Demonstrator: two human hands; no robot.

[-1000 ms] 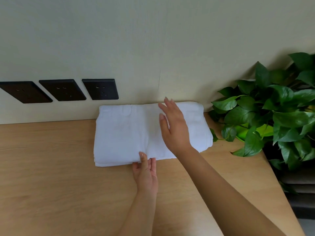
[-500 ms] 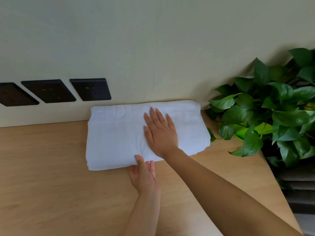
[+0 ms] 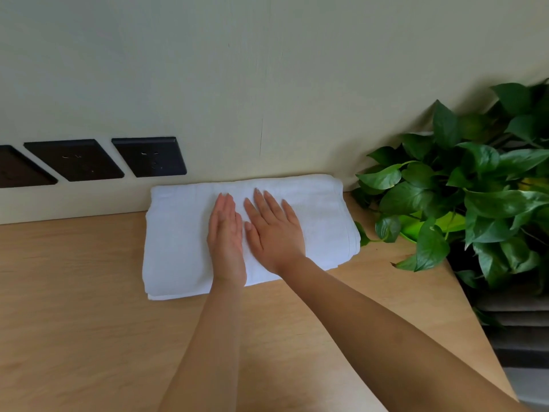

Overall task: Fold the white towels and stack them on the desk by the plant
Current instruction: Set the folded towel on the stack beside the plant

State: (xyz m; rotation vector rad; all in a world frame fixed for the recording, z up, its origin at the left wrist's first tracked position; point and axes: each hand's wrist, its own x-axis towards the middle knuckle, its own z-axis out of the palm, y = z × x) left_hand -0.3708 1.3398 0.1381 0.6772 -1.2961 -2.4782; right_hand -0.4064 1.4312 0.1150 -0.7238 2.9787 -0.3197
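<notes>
Since half a second ago the left hand [image 3: 226, 237] has come up from the near edge of the folded white towels [image 3: 178, 236] onto their top, and now lies flat just beside the right hand [image 3: 273, 230], each grip open with the fingers straight, clasping nothing. The stack rests on the wooden bench [image 3: 74, 322] against the wall [image 3: 267, 69], its long axis running left to right along it. Its right end points at the pothos plant [image 3: 463, 200] and its left end lies below the black wall sockets [image 3: 148, 157].
</notes>
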